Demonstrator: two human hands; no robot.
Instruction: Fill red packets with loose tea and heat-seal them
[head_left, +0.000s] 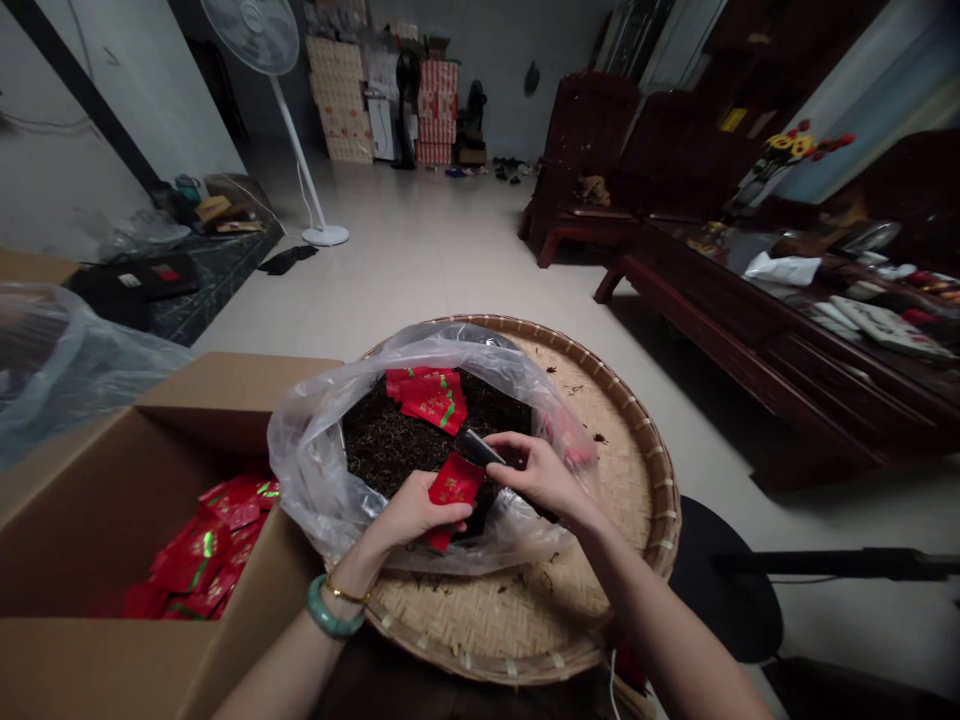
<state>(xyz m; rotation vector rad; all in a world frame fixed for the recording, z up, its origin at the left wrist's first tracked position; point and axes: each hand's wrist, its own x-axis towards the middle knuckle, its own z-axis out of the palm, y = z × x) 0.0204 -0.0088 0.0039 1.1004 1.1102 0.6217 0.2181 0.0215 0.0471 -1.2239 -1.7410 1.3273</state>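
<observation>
My left hand (pixel 416 515) is closed on a small red packet (pixel 452 487), held over a clear plastic bag (pixel 315 470) full of dark loose tea leaves (pixel 390 445). My right hand (pixel 536 475) grips a dark scoop (pixel 480 448) whose tip points at the packet's mouth. A small pile of empty red packets (pixel 429 397) lies on the tea at the far side of the bag. The bag rests on a round woven bamboo tray (pixel 630 480).
An open cardboard box (pixel 97 500) at my left holds several red packets (pixel 199 555). A dark wooden table (pixel 787 340) and bench (pixel 592 170) stand at the right. A pedestal fan (pixel 300 130) and stacked cartons (pixel 375 100) are at the far end of the floor.
</observation>
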